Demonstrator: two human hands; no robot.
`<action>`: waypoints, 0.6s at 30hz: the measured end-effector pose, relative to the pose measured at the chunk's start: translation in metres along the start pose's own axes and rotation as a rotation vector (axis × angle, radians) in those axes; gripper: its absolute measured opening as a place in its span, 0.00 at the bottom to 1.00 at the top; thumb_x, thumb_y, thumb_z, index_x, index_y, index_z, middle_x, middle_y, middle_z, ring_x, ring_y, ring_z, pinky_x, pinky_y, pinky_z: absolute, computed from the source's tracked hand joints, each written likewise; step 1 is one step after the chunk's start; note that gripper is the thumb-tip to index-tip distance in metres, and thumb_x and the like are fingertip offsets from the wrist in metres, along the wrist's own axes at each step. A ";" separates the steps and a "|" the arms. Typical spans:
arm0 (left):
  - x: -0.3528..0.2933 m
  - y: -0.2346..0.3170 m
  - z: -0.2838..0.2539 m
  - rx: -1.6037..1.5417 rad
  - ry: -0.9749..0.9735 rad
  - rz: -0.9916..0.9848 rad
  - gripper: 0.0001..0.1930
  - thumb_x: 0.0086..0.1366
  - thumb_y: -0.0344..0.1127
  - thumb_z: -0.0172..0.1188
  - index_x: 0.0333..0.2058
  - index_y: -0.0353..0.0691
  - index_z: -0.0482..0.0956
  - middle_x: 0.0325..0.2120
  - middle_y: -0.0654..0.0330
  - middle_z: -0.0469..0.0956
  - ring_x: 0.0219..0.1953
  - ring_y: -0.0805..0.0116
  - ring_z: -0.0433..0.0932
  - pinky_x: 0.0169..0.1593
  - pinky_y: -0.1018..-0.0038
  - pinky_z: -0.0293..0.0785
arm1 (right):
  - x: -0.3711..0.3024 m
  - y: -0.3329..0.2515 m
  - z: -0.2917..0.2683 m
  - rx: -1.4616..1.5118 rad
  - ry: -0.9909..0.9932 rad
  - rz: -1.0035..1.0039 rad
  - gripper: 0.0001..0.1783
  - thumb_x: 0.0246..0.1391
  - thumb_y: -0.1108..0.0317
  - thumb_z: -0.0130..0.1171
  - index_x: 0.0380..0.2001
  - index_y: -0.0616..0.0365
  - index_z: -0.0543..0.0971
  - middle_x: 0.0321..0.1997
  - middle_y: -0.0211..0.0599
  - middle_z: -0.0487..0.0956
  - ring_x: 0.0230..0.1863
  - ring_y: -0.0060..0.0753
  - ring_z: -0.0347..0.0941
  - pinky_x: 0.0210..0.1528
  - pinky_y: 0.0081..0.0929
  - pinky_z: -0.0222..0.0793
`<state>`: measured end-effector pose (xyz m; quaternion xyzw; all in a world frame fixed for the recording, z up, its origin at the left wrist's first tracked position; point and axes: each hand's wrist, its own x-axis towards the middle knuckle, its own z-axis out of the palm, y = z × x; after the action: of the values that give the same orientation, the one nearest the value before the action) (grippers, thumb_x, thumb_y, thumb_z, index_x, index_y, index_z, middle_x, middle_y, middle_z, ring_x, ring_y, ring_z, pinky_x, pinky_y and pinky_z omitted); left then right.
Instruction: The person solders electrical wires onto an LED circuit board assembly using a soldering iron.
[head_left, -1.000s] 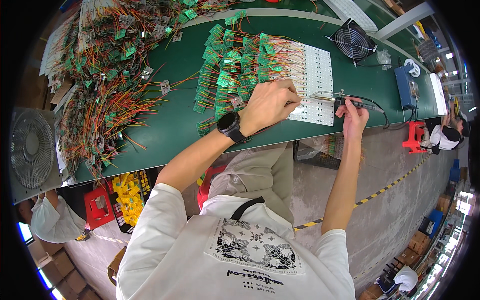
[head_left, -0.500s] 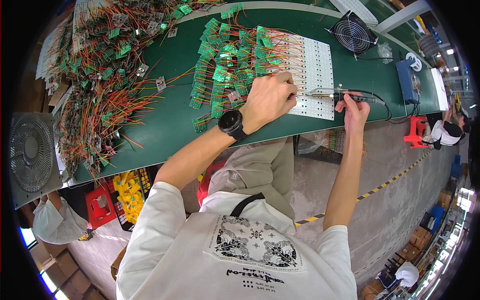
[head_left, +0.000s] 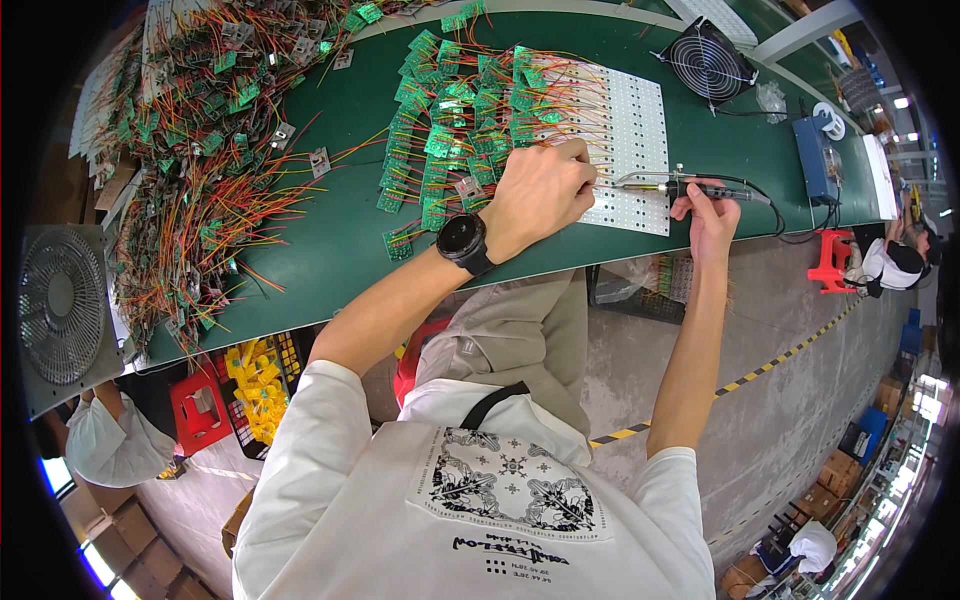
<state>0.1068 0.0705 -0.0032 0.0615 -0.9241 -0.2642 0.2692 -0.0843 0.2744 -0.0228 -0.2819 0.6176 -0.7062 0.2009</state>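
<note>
My right hand (head_left: 711, 218) grips the black handle of a soldering iron (head_left: 690, 190). Its metal tip, with a thin feed tube alongside, points left over the white perforated panel (head_left: 637, 130). My left hand (head_left: 543, 195), with a black watch on the wrist, rests at the panel's near left part. Its fingers are pinched close to the iron's tip, and what they hold is hidden. Red and yellow wires (head_left: 585, 105) run from the panel to rows of small green circuit boards (head_left: 440, 140) lying left of it. Some of these boards sit beneath or beside my left forearm.
A big heap of wired circuit boards (head_left: 215, 150) covers the left of the green table (head_left: 330, 225). At the back right stand a black fan (head_left: 708, 68), a blue box (head_left: 815, 160) and a solder spool (head_left: 828, 122). A yellow-filled crate (head_left: 258, 390) is below the table.
Little differs. The soldering iron and my right hand have shifted very slightly; my left hand keeps its pinch at almost the same place.
</note>
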 end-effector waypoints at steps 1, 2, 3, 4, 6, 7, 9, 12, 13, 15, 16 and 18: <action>0.000 0.000 0.000 0.000 0.000 -0.001 0.05 0.50 0.32 0.62 0.24 0.38 0.83 0.28 0.64 0.78 0.24 0.60 0.79 0.28 0.67 0.75 | 0.000 0.000 0.001 -0.005 0.008 0.001 0.10 0.55 0.73 0.59 0.39 0.68 0.76 0.21 0.41 0.78 0.20 0.31 0.74 0.24 0.22 0.66; 0.000 0.000 0.000 0.001 0.002 0.004 0.05 0.50 0.32 0.62 0.24 0.38 0.83 0.28 0.63 0.78 0.24 0.60 0.79 0.28 0.67 0.75 | 0.000 0.000 0.001 -0.005 0.007 0.002 0.10 0.55 0.73 0.59 0.39 0.68 0.76 0.21 0.41 0.78 0.20 0.31 0.74 0.24 0.22 0.66; 0.000 0.000 0.000 0.002 0.003 0.009 0.05 0.50 0.32 0.62 0.24 0.38 0.83 0.28 0.63 0.78 0.24 0.60 0.78 0.28 0.67 0.75 | 0.000 0.000 0.001 -0.006 0.003 -0.001 0.10 0.55 0.73 0.59 0.39 0.68 0.76 0.22 0.41 0.78 0.20 0.31 0.74 0.24 0.22 0.65; 0.000 0.000 0.000 0.002 0.003 0.008 0.05 0.50 0.32 0.62 0.24 0.38 0.83 0.28 0.63 0.78 0.24 0.60 0.78 0.28 0.67 0.75 | 0.000 0.000 0.001 -0.007 -0.001 -0.003 0.10 0.55 0.73 0.59 0.39 0.68 0.76 0.22 0.41 0.78 0.20 0.31 0.74 0.24 0.22 0.65; 0.000 0.001 0.000 0.007 0.005 0.010 0.05 0.50 0.32 0.62 0.24 0.38 0.83 0.28 0.63 0.78 0.24 0.60 0.78 0.28 0.67 0.74 | 0.000 0.000 0.000 -0.009 0.000 -0.001 0.10 0.55 0.73 0.59 0.39 0.68 0.76 0.22 0.41 0.78 0.20 0.31 0.74 0.24 0.22 0.65; 0.000 0.001 0.000 0.007 0.004 0.010 0.05 0.50 0.32 0.62 0.24 0.38 0.83 0.28 0.63 0.78 0.24 0.60 0.78 0.28 0.67 0.74 | 0.000 0.000 -0.001 -0.011 0.001 0.001 0.10 0.56 0.73 0.59 0.39 0.69 0.76 0.23 0.41 0.78 0.20 0.31 0.74 0.24 0.22 0.65; 0.000 0.000 0.001 0.011 0.003 0.007 0.05 0.50 0.32 0.62 0.24 0.38 0.83 0.28 0.63 0.78 0.23 0.60 0.78 0.27 0.67 0.74 | 0.000 0.000 0.000 -0.002 -0.003 -0.004 0.10 0.55 0.74 0.59 0.38 0.69 0.76 0.23 0.41 0.78 0.20 0.31 0.74 0.24 0.22 0.66; 0.000 0.001 0.001 0.013 0.006 0.000 0.05 0.51 0.32 0.62 0.24 0.38 0.83 0.28 0.63 0.78 0.23 0.60 0.78 0.27 0.66 0.74 | -0.001 0.000 0.001 0.033 0.011 -0.015 0.10 0.55 0.74 0.59 0.38 0.70 0.76 0.22 0.41 0.78 0.20 0.31 0.75 0.23 0.21 0.67; 0.000 0.001 0.001 0.012 0.005 0.000 0.05 0.51 0.32 0.62 0.24 0.38 0.83 0.28 0.63 0.78 0.23 0.60 0.78 0.27 0.66 0.74 | -0.001 0.001 0.001 0.058 0.029 -0.022 0.10 0.55 0.74 0.59 0.39 0.70 0.76 0.22 0.41 0.78 0.20 0.31 0.75 0.23 0.21 0.66; 0.000 0.001 0.001 0.002 0.005 0.005 0.05 0.51 0.32 0.62 0.24 0.38 0.83 0.28 0.63 0.78 0.23 0.60 0.78 0.27 0.66 0.74 | -0.001 0.000 -0.001 0.074 0.036 -0.020 0.10 0.55 0.74 0.59 0.39 0.70 0.76 0.22 0.41 0.78 0.20 0.31 0.75 0.23 0.21 0.66; 0.000 0.000 0.001 0.002 0.005 0.003 0.05 0.51 0.32 0.62 0.24 0.38 0.83 0.28 0.63 0.78 0.23 0.60 0.78 0.27 0.66 0.74 | 0.000 0.000 0.000 0.090 0.043 -0.018 0.11 0.55 0.74 0.59 0.39 0.70 0.76 0.22 0.41 0.78 0.20 0.31 0.75 0.23 0.21 0.66; 0.000 0.000 0.001 0.010 0.006 0.010 0.05 0.51 0.32 0.62 0.24 0.39 0.83 0.28 0.63 0.78 0.24 0.60 0.79 0.28 0.67 0.74 | 0.000 -0.001 0.001 0.080 0.038 -0.023 0.10 0.55 0.74 0.59 0.39 0.69 0.76 0.22 0.41 0.78 0.19 0.31 0.74 0.23 0.21 0.66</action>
<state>0.1060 0.0709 -0.0040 0.0589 -0.9249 -0.2579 0.2731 -0.0837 0.2735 -0.0216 -0.2673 0.5892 -0.7378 0.1922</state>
